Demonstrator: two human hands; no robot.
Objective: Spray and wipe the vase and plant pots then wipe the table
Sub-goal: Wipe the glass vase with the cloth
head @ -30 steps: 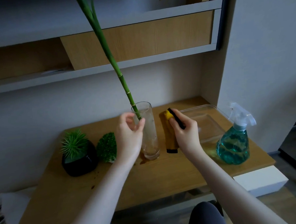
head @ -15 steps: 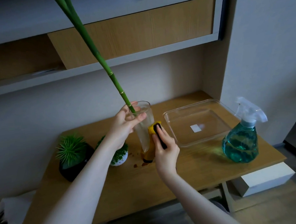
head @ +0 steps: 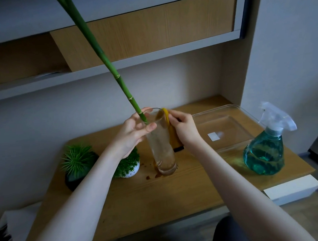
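A tall clear glass vase (head: 162, 149) stands tilted on the wooden table (head: 176, 189), with a long green bamboo stalk (head: 103, 55) leaning out of it to the upper left. My left hand (head: 134, 130) grips the vase's rim, thumb on the near side. My right hand (head: 184, 128) holds a yellow cloth with a black edge (head: 174, 139) against the vase's right side near the rim. A black pot with a spiky green plant (head: 75, 161) and a small white pot with a leafy plant (head: 128, 166) sit at the left.
A teal spray bottle (head: 266, 148) stands at the table's right end. A clear plastic tray (head: 226, 126) lies behind it. Brown drops (head: 150, 176) mark the wood beside the vase base. Shelves hang above, and a wall closes the right side.
My right hand has slid the cloth from low on the vase up to its rim. My left hand kept hold of the rim.
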